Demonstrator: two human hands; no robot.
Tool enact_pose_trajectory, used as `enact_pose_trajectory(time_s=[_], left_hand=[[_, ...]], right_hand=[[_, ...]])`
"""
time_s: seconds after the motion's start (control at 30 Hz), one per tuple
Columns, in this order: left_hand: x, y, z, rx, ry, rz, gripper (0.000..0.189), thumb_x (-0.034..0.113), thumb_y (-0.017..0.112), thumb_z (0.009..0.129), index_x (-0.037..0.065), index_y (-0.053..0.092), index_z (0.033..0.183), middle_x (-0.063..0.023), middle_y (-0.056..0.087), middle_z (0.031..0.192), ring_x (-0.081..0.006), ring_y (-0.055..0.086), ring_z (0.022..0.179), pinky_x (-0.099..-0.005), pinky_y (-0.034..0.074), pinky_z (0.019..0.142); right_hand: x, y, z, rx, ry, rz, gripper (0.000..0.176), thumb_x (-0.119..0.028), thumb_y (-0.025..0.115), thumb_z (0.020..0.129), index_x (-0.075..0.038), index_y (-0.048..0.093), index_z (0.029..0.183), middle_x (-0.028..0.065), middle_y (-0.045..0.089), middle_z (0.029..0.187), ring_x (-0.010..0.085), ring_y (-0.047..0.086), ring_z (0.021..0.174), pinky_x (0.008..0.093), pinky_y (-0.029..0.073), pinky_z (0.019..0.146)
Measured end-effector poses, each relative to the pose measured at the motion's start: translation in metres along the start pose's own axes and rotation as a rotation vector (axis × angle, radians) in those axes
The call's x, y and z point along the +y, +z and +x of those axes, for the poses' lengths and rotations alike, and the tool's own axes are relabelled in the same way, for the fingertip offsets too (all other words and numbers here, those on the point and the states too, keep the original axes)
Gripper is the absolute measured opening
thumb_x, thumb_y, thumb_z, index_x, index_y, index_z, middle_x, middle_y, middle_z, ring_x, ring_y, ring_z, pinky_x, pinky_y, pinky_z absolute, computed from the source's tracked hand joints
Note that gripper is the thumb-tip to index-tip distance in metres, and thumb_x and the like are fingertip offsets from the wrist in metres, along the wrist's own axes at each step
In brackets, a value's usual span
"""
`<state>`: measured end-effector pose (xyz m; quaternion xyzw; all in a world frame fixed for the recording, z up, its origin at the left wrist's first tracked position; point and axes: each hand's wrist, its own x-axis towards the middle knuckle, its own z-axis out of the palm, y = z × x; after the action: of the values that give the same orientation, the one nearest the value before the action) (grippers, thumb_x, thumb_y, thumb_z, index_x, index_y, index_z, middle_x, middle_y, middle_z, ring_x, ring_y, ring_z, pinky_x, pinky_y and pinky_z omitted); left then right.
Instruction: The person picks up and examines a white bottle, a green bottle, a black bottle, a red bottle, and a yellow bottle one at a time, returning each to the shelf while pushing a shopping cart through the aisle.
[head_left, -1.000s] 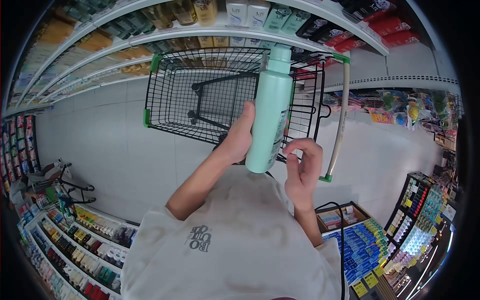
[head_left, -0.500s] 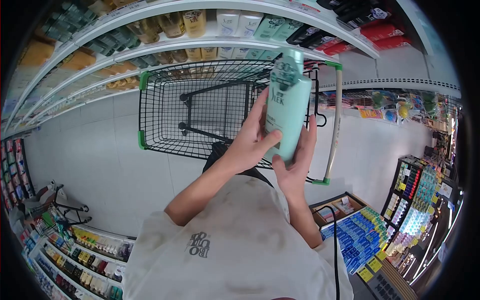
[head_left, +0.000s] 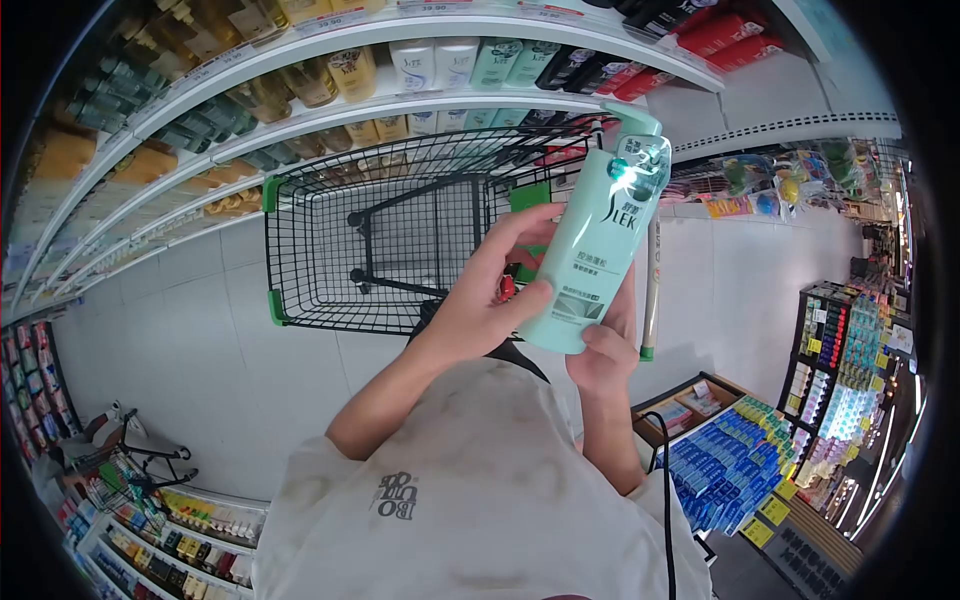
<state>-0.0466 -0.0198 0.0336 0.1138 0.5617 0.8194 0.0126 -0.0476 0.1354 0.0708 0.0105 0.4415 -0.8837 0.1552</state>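
A mint-green shampoo bottle with a pump top and a dark SLEK label is held up in front of me, its top leaning to the right. My left hand grips its left side, thumb pressed on the lower front. Around the lower right edge and base closes my right hand, its thumb near the bottom corner and its other fingers partly hidden behind the bottle. Below and behind the bottle stands a black wire shopping cart with green corners.
Shelves of bottles run along the far side, with yellow, white, green, black and red bottles on them. At the lower right stands a display of blue boxes. Another cart is at the lower left. A black cable hangs at my right.
The bottle has turned so its front label faces me, and it leans further right. My right hand has shifted around its base. The view has moved slightly.
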Motion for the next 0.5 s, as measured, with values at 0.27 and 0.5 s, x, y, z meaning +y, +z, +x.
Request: enact_pose_trajectory(time_s=[0.27,0.5], left_hand=[[-0.005,0.064,0.012,0.109,-0.247,-0.171,0.059,0.013,0.061,0.089,0.003,0.034,0.141,-0.0117,0.053,0.127,-0.0204,0.052,0.112,-0.0373,0.043,0.097],[-0.044,0.17,0.017,0.04,-0.267,0.068,0.069,0.026,0.073,0.082,0.0,0.038,0.135,-0.0108,0.054,0.124,-0.02,0.054,0.113,-0.0345,0.046,0.094]], right_hand=[[-0.035,-0.058,-0.03,-0.061,0.047,0.104,0.108,-0.003,0.051,0.053,-0.01,0.007,0.152,0.0176,0.039,0.142,0.0361,0.048,0.127,0.0482,0.043,0.105],[-0.071,-0.128,-0.067,-0.001,-0.125,-0.139,0.112,0.002,0.047,0.052,-0.008,0.001,0.154,0.0167,0.037,0.143,0.0289,0.039,0.134,0.036,0.03,0.111]])
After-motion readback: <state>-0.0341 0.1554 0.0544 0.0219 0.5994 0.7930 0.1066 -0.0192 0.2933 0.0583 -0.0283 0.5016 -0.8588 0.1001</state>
